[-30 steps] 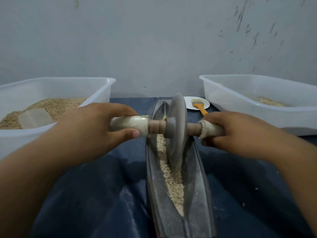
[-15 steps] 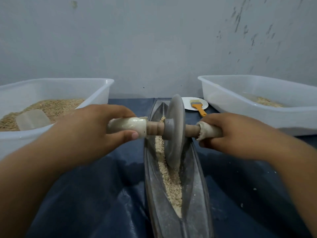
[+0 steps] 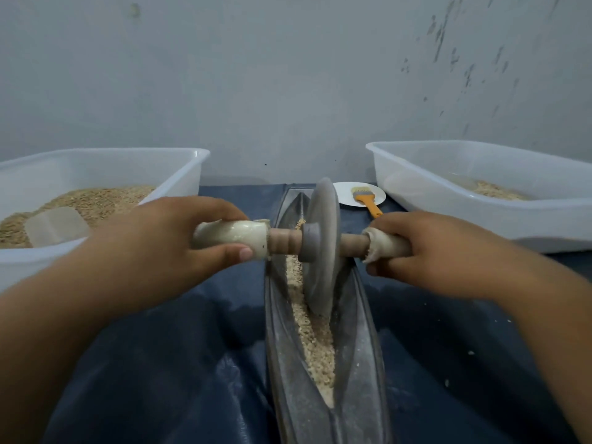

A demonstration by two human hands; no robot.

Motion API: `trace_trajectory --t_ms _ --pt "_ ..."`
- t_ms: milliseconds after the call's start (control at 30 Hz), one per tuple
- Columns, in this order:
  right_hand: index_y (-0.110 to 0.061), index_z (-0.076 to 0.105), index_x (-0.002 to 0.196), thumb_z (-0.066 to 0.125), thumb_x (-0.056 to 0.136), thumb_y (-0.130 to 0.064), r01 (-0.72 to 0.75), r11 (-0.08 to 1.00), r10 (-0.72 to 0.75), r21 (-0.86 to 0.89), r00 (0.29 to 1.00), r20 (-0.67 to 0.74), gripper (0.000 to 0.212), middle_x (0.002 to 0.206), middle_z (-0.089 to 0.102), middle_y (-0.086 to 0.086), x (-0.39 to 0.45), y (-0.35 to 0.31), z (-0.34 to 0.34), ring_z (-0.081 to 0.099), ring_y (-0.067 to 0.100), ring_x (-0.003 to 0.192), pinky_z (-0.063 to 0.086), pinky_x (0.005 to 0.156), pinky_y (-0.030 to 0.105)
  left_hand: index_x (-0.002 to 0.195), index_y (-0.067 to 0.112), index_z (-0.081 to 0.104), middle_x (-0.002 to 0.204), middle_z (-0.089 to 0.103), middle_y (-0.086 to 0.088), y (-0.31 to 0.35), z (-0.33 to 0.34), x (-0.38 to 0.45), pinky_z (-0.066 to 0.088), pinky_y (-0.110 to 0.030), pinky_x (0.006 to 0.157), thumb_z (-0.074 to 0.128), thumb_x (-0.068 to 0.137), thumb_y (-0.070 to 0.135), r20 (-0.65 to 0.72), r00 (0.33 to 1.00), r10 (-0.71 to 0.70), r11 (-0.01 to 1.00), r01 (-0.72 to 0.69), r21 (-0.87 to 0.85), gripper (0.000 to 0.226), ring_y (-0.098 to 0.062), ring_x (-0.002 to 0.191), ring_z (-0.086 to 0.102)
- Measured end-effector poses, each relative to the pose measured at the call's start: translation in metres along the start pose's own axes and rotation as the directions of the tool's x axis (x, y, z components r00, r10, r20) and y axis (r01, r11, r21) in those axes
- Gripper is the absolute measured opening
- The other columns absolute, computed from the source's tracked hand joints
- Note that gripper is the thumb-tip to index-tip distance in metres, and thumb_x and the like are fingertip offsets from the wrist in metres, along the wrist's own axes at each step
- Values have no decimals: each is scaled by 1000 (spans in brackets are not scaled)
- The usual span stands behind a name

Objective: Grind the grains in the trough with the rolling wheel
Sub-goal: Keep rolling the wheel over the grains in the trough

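Head view: the rolling wheel (image 3: 321, 248) stands upright in the boat-shaped trough (image 3: 362, 347), its rim resting on the grains (image 3: 315, 344) along the groove. The left hand (image 3: 166, 248) and right hand (image 3: 426, 251) each grip a padded end of the axle (image 3: 285, 243), fingers curled around it. A brush (image 3: 366, 200) lies on a plate (image 3: 344, 193) beyond.

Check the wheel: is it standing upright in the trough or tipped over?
Upright. The rolling wheel stands on edge in the trough, its rim down in the grains.
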State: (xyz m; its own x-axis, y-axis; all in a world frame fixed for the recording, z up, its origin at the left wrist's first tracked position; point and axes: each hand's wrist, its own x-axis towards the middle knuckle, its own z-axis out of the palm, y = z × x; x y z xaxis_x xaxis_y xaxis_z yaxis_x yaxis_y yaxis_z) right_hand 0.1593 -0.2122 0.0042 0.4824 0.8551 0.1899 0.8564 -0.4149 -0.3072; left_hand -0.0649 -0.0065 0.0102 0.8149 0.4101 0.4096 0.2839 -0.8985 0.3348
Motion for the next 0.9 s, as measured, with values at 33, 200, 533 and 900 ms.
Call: trace_trajectory --t_ms 33,200,533,900 --pt "-38 58 90 68 77 -52 5 1000 -5 -18 1000 -17 22 74 61 -15 1 -1 1 56 3 66 48 66 33 99 61 58 82 64 24 0 1 0 52 -39 72 45 62 86 3 1000 -11 1000 11 -7 47 -4 74 60" --pt "-38 65 97 67 60 -68 1 988 -44 153 959 280 48 77 67 -7 -16 3 -24 59 4 60 47 57 26 99 56 64 84 66 27 2 -18 -6 47 -23 57 51 63 85 91 993 69 996 -63 -64 48 3 75 62" --pt "-36 59 94 65 74 -56 13 1000 -13 -13 1000 -17 29 79 63 -12 1 -2 2 59 7 71 52 75 43 100 64 54 78 64 24 2 -1 -1 52 -37 68 40 64 87 1 1000 -4 999 4 49 45 -1 70 59" --pt "-36 65 95 69 62 -68 25 982 -84 189 946 312 46 75 66 -7 -14 3 -22 59 4 61 47 58 26 101 58 64 82 67 23 5 -18 -7 52 -28 59 50 67 83 76 994 74 995 -68 -79 44 -1 73 63"
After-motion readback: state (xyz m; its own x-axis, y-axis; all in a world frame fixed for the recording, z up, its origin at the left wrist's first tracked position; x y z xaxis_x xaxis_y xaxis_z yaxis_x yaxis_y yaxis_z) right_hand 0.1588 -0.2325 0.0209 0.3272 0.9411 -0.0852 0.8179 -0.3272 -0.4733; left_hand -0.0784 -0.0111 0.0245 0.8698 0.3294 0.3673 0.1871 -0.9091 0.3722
